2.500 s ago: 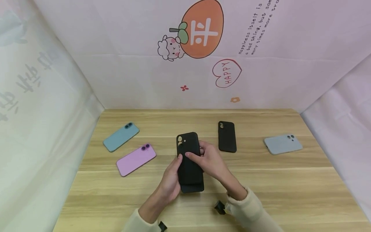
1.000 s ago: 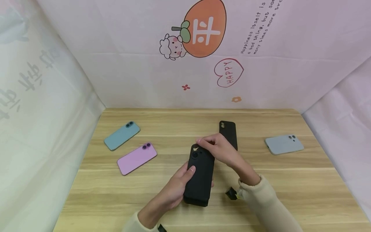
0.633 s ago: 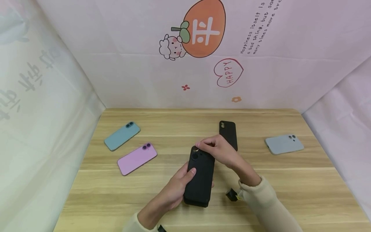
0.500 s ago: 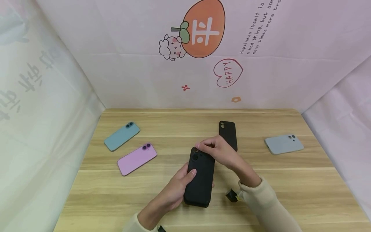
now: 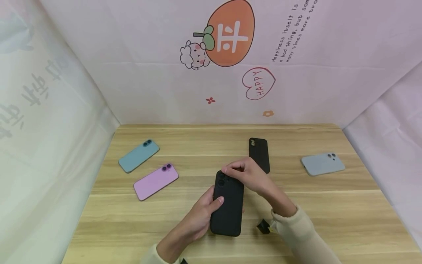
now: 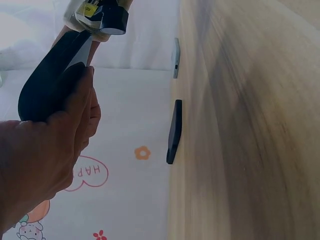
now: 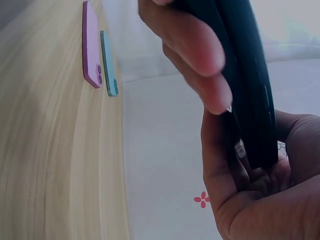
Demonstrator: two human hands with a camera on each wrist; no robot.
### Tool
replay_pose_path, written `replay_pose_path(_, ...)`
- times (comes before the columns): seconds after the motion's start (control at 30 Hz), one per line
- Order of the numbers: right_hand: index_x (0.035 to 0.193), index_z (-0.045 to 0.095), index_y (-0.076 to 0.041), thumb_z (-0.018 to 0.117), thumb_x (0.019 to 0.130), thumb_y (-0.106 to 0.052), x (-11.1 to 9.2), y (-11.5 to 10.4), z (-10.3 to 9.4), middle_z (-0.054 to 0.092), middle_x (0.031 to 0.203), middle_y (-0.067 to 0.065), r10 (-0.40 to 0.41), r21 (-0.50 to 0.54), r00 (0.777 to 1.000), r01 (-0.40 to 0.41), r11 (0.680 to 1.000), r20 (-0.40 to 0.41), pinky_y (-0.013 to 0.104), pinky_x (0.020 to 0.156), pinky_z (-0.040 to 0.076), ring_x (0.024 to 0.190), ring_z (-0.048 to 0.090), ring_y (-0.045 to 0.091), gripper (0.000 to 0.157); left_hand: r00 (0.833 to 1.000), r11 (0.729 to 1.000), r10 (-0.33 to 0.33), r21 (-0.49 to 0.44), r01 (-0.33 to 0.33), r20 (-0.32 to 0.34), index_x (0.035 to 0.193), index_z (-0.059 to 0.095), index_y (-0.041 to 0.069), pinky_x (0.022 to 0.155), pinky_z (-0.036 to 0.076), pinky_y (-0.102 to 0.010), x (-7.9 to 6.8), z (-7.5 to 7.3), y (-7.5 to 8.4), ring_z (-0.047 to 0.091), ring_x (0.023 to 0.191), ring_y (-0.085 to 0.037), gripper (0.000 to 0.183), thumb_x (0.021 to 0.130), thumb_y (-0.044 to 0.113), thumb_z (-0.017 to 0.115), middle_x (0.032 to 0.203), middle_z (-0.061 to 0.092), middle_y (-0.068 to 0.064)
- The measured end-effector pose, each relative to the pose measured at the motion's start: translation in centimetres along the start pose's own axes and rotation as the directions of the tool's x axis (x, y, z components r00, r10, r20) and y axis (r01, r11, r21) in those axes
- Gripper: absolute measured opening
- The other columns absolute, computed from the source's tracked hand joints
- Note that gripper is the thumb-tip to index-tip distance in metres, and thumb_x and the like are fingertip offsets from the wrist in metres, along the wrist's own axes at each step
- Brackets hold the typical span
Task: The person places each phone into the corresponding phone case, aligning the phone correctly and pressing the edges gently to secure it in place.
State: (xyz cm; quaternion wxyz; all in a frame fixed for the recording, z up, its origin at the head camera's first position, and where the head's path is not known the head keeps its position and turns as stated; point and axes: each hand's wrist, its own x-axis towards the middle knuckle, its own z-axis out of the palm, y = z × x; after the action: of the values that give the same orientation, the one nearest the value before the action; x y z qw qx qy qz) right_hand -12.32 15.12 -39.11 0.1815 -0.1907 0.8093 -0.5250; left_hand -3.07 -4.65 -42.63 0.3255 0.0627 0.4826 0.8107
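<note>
Above the middle of the table, my left hand (image 5: 199, 216) grips a black phone and a black phone case (image 5: 228, 212) together, its thumb lying across the case's back. The fingers of my right hand (image 5: 252, 175) are curled at the top edge, with fingertips on the case beside the camera corner. In the right wrist view, the black phone case (image 7: 257, 95) shows from the side, with two dark layers slightly apart along part of the edge. The left wrist view shows the dark phone (image 6: 42, 87) at a slant; the right fingers partly hide its top.
Another black phone case (image 5: 259, 156) lies flat behind my right hand. A light grey-blue phone (image 5: 323, 164) is at the right, while a teal phone (image 5: 138, 156) and a purple phone (image 5: 156, 181) lie at the left. White printed cloth (image 5: 158, 84) surrounds the wooden table (image 5: 112, 227).
The case sat offset upward from the phone; it has slid down, its camera opening now over the lenses. My right hand has gone from the case's side to its top edge.
</note>
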Motion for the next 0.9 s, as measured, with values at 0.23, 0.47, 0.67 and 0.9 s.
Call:
replay_pose_path(0.23,0.105,0.080,-0.008,0.067,0.100,-0.023,-0.33,-0.04,0.32,0.080,0.097,0.010,-0.012,0.018,0.999,0.013,1.000,-0.037,0.028,0.072,0.061,0.081,0.075,0.015,0.021,1.000,1.000,0.028,-0.006,-0.028,0.002,0.154,0.026,0.006,0.103,0.056,-0.043,0.09,0.14,0.07,0.065,0.125,-0.033,0.046,0.111,0.012,0.038,0.147,0.051,-0.028)
replay_pose_path(0.47,0.105,0.081,-0.010,0.068,0.099,-0.023,-0.50,-0.34,0.29,0.080,0.097,0.008,-0.012,0.004,0.998,0.012,1.000,-0.055,0.027,0.075,0.061,0.085,0.076,0.016,0.019,0.999,0.999,0.052,0.017,-0.052,0.011,0.155,0.027,0.006,0.101,0.057,-0.045,0.18,0.20,0.05,0.065,0.124,-0.034,0.046,0.110,0.009,0.039,0.147,0.051,-0.029)
replay_pose_path(0.67,0.104,0.081,-0.011,0.074,0.095,-0.026,-0.75,-0.42,0.11,0.080,0.097,0.008,0.038,0.022,0.994,-0.036,0.999,-0.105,0.029,0.072,0.061,0.082,0.076,0.017,0.019,0.998,0.997,0.060,0.041,-0.058,-0.036,0.155,0.027,0.007,0.102,0.056,-0.046,0.13,0.10,0.15,0.065,0.125,-0.036,0.047,0.110,0.009,0.040,0.148,0.051,-0.027)
replay_pose_path(0.9,0.105,0.079,-0.006,0.076,0.093,-0.026,-0.94,-0.14,-0.19,0.080,0.093,0.011,0.105,0.087,0.988,-0.095,0.992,-0.116,0.035,0.068,0.064,0.076,0.076,0.019,0.024,0.994,0.996,0.064,0.072,-0.058,-0.084,0.155,0.027,0.007,0.103,0.056,-0.044,-0.11,-0.21,0.43,0.064,0.127,-0.035,0.047,0.110,0.009,0.040,0.147,0.053,-0.026)
